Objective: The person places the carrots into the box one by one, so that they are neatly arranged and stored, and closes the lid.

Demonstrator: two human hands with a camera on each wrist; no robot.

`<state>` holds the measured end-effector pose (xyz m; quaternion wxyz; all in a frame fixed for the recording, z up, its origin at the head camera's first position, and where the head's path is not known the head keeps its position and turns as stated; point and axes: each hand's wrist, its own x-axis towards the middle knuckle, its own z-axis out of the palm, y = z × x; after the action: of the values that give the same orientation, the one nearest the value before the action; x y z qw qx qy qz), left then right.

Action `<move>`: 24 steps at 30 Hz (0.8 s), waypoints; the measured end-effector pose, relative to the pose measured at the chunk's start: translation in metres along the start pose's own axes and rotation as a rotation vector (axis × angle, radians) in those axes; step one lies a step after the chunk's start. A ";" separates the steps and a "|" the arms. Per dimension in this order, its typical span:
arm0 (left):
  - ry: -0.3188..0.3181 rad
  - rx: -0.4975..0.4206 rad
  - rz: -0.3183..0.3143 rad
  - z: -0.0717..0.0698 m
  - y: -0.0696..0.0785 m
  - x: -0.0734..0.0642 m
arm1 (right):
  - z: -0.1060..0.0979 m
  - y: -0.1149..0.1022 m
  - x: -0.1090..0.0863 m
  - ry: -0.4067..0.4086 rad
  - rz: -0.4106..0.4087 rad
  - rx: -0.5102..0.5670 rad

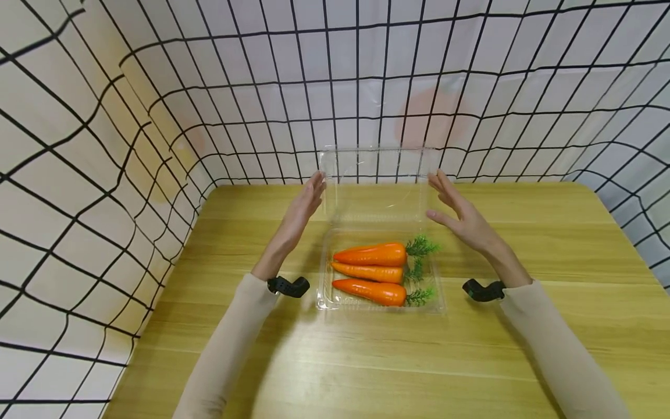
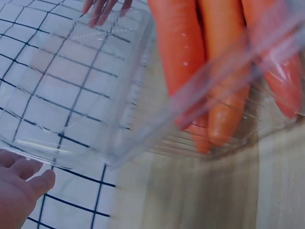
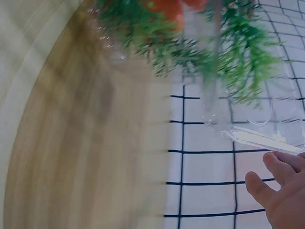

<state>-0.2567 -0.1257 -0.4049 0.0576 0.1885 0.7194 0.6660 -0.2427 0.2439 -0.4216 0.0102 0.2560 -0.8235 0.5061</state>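
Observation:
A clear plastic clamshell box lies on the table with its lid raised at the back. Three orange carrots are in the base side by side, their green leafy tops pointing right. My left hand is at the lid's left side, fingers extended and tips at its edge. On the opposite side, my right hand has its fingers extended at the lid's right edge, thumb apart and lower. In the right wrist view, the fingertips are right by the lid's rim.
The wooden table extends around the box. A white backdrop with a black grid rises behind the table's back edge and along both sides. Black wrist cameras sit at both cuffs.

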 end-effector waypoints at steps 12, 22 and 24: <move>-0.013 0.017 0.101 -0.005 0.023 -0.029 | -0.004 -0.028 -0.018 0.042 -0.115 0.003; -0.045 0.010 0.129 -0.005 0.026 -0.059 | -0.003 -0.033 -0.036 0.018 -0.242 0.067; -0.043 0.009 0.123 -0.004 0.026 -0.064 | -0.002 -0.033 -0.041 0.012 -0.244 0.083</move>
<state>-0.1937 -0.1507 -0.3894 0.0311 0.2469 0.7080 0.6609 -0.1936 0.2501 -0.4044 0.0663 0.3515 -0.7645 0.5362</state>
